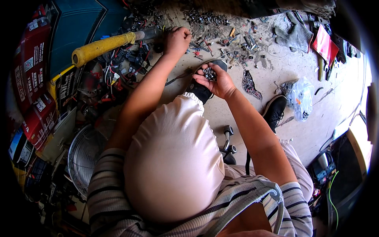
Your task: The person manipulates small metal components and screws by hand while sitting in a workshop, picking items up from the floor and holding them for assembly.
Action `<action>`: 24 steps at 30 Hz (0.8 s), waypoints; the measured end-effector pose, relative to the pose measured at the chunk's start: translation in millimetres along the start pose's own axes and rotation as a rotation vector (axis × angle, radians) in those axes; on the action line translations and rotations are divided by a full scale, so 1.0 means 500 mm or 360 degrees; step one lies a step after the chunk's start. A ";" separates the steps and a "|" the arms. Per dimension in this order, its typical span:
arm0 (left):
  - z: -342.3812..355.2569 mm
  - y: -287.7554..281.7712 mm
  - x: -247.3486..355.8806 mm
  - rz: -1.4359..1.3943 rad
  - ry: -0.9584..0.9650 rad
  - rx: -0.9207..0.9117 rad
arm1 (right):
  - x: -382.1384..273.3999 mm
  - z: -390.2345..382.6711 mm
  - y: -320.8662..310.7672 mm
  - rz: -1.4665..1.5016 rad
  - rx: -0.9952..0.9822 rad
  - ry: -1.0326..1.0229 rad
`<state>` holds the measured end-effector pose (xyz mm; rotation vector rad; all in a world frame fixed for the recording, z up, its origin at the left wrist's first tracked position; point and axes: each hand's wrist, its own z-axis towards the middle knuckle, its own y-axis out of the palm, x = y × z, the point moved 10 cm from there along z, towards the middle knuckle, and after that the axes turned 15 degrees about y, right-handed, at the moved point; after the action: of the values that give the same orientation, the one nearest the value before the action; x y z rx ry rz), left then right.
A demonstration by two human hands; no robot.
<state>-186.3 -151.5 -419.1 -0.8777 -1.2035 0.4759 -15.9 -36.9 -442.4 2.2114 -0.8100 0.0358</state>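
My left hand (177,40) reaches down to the floor at the edge of a scattered pile of small metal parts (209,19). Its fingers are curled together, and whatever they may pinch is hidden. Palm up, my right hand (222,82) is cupped around a heap of small metal nuts (209,74), held above my shoe (200,91). Just left of my left hand lies a yellow-handled tool (103,47), its grey end close to my wrist.
Tangled wires and connectors (138,59) lie left of my left arm, beside a teal cabinet (79,23) and red boxes (33,67). A wire fan guard (81,158) stands lower left. At right are a grey glove (295,34) and a clear plastic bag (302,96).
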 end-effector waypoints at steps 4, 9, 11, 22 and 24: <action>-0.021 0.008 -0.030 -0.0441 -0.0329 0.0049 | -0.002 0.001 -0.003 -0.0014 -0.0012 -0.0011; -0.096 0.049 -0.096 -0.1946 -0.1141 0.0372 | -0.003 -0.005 0.002 -0.0028 -0.0017 -0.0009; -0.104 0.039 -0.098 -0.2169 -0.1136 0.0419 | -0.001 -0.003 0.003 -0.0031 -0.0031 -0.0008; -0.155 0.055 -0.048 -0.2782 -0.1615 0.0486 | -0.002 -0.003 0.004 -0.0039 -0.0074 -0.0013; -0.157 0.063 -0.039 -0.2903 -0.1662 0.0471 | -0.001 -0.003 0.008 -0.0034 -0.0102 -0.0014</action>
<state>-114.9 -172.9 -463.7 1.0304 -2.2052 -0.5038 -18.1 -37.7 -439.1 2.1610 -0.7818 -0.0105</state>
